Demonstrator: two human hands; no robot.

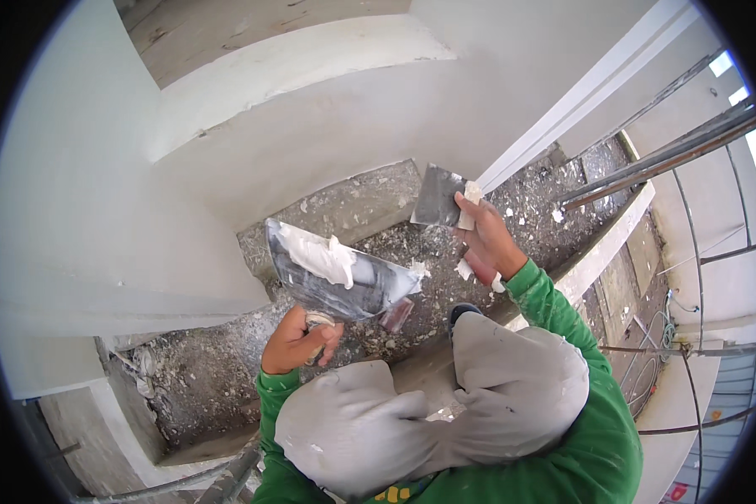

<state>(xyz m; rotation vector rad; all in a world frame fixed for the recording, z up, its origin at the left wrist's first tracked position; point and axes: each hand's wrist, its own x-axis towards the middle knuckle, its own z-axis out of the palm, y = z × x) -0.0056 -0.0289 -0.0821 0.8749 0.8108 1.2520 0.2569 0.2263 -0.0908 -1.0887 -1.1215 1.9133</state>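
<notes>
My left hand (298,343) is closed around the handle of a wide metal plastering trowel (365,290), tilted in front of my knees. A thick strip of white plaster (317,254) lies along its blade, with a smaller smear at the right tip. Further right, my right hand (489,237) grips a flat square metal scraper (437,197), fingers and thumb pressed on its edge. Whitish plaster (470,200) coats that gripped edge. The scraper is apart from the trowel. Below my right hand shows a reddish piece (481,267) that I cannot make out.
A smooth grey wall (328,126) rises ahead, with a white vertical strip (554,109) at right. Rough, plaster-spattered ground (202,378) runs below my bent knees. Metal poles (664,160) cross at the right, beside a low curb (609,244). Coiled hose (668,323) lies beyond.
</notes>
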